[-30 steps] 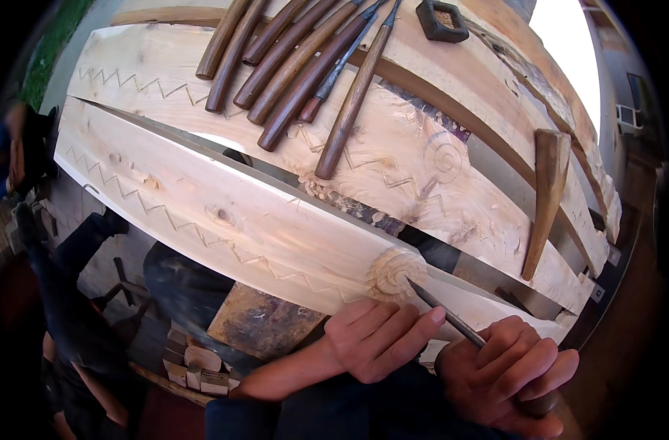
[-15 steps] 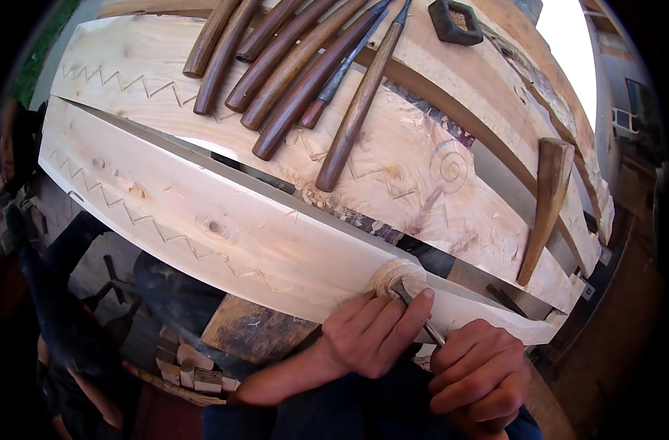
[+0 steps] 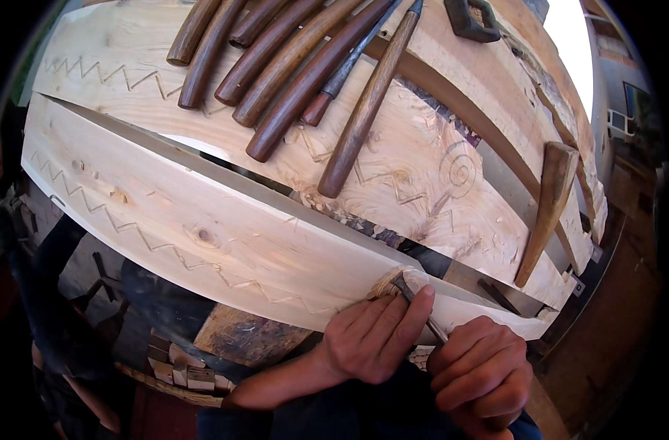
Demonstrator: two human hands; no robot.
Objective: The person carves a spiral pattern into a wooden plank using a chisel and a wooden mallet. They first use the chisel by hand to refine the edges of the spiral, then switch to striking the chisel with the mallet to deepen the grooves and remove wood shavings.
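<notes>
The left hand point(image 3: 375, 339) lay curled on the near plank point(image 3: 202, 220), fingertips pinching the metal shaft of the carving chisel point(image 3: 421, 308) just behind its tip. The right hand point(image 3: 481, 374), at four o'clock from the left, was closed in a fist around the chisel's handle end. The blade ran up toward ten o'clock into a round carved boss point(image 3: 400, 282) on the plank's edge. At twelve o'clock, a row of wooden-handled tools point(image 3: 298, 81) lay on the far plank point(image 3: 393, 169), well apart.

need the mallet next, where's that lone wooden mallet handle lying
In the head view the lone brown wooden mallet lies on the right, on the far pale carved plank, apart from the row of dark wooden tool handles at upper left.
</notes>
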